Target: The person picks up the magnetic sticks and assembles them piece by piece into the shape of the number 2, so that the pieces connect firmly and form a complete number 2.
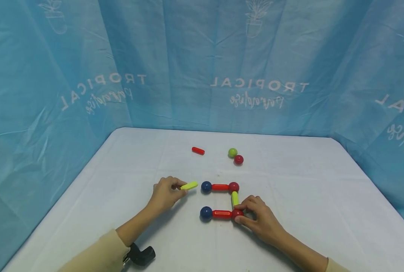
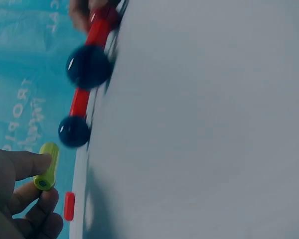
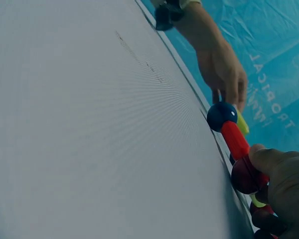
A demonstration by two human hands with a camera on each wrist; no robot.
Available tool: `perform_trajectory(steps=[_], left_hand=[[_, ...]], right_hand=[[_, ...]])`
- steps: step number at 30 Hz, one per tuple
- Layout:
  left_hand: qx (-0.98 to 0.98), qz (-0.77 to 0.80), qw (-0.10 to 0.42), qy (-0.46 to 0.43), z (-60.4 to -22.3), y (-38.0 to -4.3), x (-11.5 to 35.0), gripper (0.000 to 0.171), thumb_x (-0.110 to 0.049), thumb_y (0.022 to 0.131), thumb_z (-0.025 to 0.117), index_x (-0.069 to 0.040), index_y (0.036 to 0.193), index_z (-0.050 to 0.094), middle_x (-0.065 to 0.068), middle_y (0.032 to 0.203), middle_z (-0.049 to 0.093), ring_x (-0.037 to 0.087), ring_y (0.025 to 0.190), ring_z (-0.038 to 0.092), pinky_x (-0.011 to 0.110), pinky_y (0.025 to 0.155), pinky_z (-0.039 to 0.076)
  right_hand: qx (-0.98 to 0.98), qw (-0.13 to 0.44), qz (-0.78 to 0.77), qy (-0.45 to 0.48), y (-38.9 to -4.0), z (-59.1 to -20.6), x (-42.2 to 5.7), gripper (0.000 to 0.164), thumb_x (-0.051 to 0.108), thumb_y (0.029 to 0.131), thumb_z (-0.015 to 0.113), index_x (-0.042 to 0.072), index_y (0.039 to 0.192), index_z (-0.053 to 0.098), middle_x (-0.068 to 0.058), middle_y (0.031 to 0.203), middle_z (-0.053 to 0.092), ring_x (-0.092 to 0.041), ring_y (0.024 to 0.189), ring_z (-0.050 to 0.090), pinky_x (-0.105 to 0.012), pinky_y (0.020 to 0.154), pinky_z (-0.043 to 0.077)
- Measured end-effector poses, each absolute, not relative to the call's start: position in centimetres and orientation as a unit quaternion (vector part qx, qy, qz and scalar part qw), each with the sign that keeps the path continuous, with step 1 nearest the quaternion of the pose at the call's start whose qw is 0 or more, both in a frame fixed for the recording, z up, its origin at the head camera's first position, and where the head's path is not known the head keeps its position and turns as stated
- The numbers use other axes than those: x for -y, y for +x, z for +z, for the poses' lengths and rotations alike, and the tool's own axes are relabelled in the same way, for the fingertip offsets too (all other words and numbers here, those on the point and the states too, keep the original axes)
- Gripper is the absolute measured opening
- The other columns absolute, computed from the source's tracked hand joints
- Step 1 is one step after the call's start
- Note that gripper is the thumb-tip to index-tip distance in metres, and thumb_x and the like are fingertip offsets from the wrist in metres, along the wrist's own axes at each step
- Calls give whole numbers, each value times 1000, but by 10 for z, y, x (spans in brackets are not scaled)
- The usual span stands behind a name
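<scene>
My left hand (image 1: 167,193) pinches a yellow-green rod (image 1: 189,185) between thumb and fingers, left of the joined pieces. In the left wrist view that rod (image 2: 48,167) shows a dark spot on its end. With thumb and fingertips, my right hand (image 1: 261,221) grips the near red ball (image 1: 237,214). This ball joins a red rod (image 1: 222,214) leading to a blue ball (image 1: 206,214). A second yellow-green rod (image 1: 235,198) runs from it to the far red ball (image 1: 233,187). From there another red rod (image 1: 220,187) reaches the far blue ball (image 1: 206,187).
Farther back on the white table (image 1: 290,170) lie a loose red rod (image 1: 198,150), a green ball (image 1: 233,152) and a loose red ball (image 1: 238,159). A black object (image 1: 142,255) sits by the left sleeve. Blue printed cloth (image 1: 195,49) hangs behind.
</scene>
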State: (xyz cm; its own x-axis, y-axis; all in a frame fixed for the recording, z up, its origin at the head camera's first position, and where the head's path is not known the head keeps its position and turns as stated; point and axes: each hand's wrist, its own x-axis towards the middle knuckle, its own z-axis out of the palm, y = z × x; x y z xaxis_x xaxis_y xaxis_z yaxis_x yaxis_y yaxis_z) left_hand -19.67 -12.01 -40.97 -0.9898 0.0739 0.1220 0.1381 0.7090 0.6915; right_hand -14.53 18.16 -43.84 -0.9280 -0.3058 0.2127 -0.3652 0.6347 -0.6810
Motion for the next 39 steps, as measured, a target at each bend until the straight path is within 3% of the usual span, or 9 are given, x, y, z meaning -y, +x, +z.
perform_trajectory(steps=[12, 23, 30, 39], left_hand=[[911, -409, 9, -45, -422, -129, 116, 16, -20, 73, 78, -25, 87, 71, -14, 77, 61, 8, 78, 46, 25, 73, 33], [911, -405, 50, -69, -425, -113, 111, 21, -16, 69, 80, -29, 82, 69, -19, 70, 57, 4, 75, 44, 31, 80, 27], [904, -411, 2, -117, -427, -117, 121, 25, -19, 74, 76, -29, 96, 70, -23, 83, 59, 4, 82, 45, 30, 82, 27], [888, -400, -74, -214, -422, -126, 138, 38, -11, 81, 65, -31, 113, 66, -20, 100, 61, 5, 95, 48, 28, 83, 28]], right_hand=[[901, 45, 389, 184, -146, -440, -183, 33, 28, 74, 78, 28, 105, 69, 22, 94, 55, -6, 91, 47, -20, 77, 45], [900, 26, 403, 165, -145, -440, -181, 32, 27, 74, 79, 26, 105, 70, 19, 93, 56, -9, 92, 47, -19, 78, 47], [899, 31, 401, 173, -145, -440, -182, 33, 30, 74, 78, 27, 106, 69, 20, 94, 56, -8, 92, 47, -19, 77, 47], [899, 29, 401, 174, -145, -439, -181, 33, 31, 74, 78, 27, 106, 69, 20, 94, 56, -8, 92, 48, -19, 77, 47]])
